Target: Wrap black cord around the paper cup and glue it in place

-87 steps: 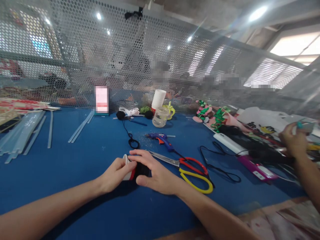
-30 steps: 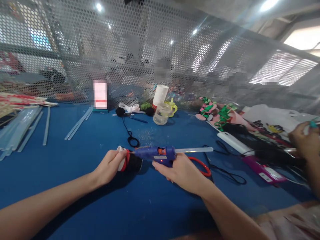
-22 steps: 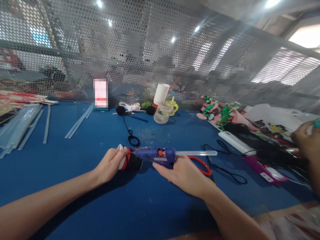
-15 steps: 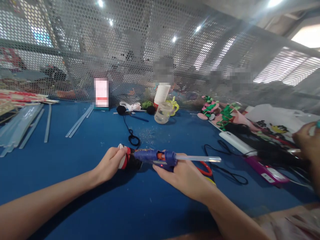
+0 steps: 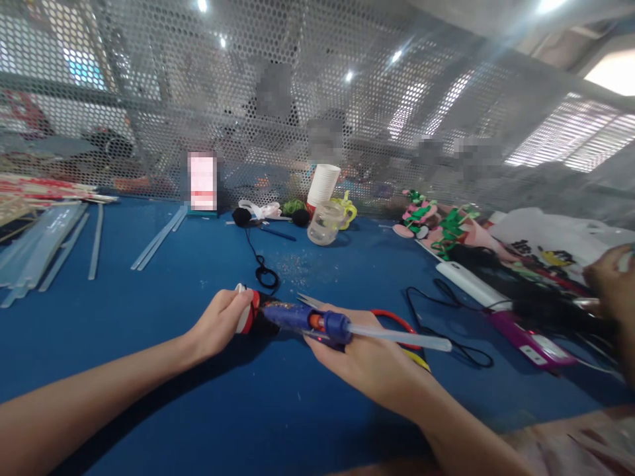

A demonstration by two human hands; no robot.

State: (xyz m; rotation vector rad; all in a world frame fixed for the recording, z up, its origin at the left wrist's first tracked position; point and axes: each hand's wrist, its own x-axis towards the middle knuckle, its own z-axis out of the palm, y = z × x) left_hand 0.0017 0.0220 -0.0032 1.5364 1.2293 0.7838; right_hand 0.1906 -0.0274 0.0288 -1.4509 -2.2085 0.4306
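My left hand (image 5: 224, 318) is closed round a white, red and black cup-like object (image 5: 254, 311), held on its side above the blue table. In my right hand (image 5: 360, 347) is a blue glue gun (image 5: 292, 316), its nozzle end at the black part of that object; whether they touch cannot be made out. A clear glue stick (image 5: 401, 336) sticks out of the gun's back. Black cord (image 5: 266, 276) lies loosely coiled just beyond. Scissors with a red and yellow handle (image 5: 397, 321) lie partly hidden under my right hand.
Glue sticks (image 5: 44, 244) lie at the left. Along the back stand a phone (image 5: 203, 182), white cups (image 5: 323, 185) and a clear plastic cup (image 5: 323, 225). A power strip (image 5: 530, 340), cables and craft flowers (image 5: 451, 228) are at right, near another person's hand (image 5: 615, 277).
The glue gun has turned slightly, its stick end swinging down and to the right. More of the scissors now shows beside my right hand. My left hand has hardly moved.
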